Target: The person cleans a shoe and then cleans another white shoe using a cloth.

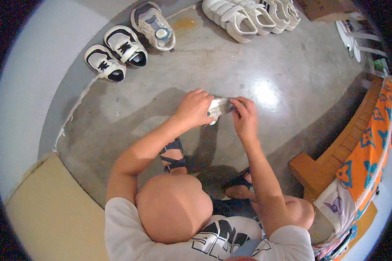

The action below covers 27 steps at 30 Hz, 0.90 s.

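Note:
Between my two hands, above the floor in front of my knees, is a small white and grey shoe [220,105]. My left hand [195,108] is closed round one end of it and hides that part. The fingers of my right hand [245,112] pinch the darker grey end. Ahead and to the left, a grey and white sneaker [154,27] with a round disc on it rests on the floor. Beside it stand two white and black sneakers, one nearer the sneaker [125,45] and one farther left [104,64].
Several white shoes [231,19] stand in a row at the far edge. A wooden bench [335,148] with an orange and blue patterned cloth [370,139] is on my right. White slatted plastic [350,41] lies at the far right. A wall [43,65] curves along the left, above a beige panel [52,209].

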{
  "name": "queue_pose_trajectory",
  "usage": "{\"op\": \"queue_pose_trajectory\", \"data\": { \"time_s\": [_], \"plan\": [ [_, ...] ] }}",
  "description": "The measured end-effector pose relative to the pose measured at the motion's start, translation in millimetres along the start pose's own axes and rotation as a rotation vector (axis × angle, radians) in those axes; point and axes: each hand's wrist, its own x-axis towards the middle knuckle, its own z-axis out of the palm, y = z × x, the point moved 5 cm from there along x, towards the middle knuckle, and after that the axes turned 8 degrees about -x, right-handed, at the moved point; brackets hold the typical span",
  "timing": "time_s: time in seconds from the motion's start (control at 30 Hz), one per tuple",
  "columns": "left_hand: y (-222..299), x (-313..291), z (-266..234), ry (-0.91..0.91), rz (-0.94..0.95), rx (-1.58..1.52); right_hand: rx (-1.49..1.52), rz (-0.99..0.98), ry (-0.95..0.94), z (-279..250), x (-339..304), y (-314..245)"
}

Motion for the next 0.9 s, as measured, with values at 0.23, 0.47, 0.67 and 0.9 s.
{"op": "queue_pose_trajectory", "data": {
  "time_s": [0.23,0.47,0.67,0.9],
  "plan": [
    [0,1,-1,0.124,0.048,0.021,-0.040,-0.002,0.024,6,-6,22],
    [-5,-3,0,0.132,0.055,0.045,0.041,-0.080,-0.041,10,7,-17],
    [2,-1,-5,0.071,0.007,-0.002,0.020,-0.011,0.000,4,3,27],
    [31,-12,-43,0.228,0.047,-0.051,0.041,-0.160,0.053,-26,23,-41]
  ]
}}
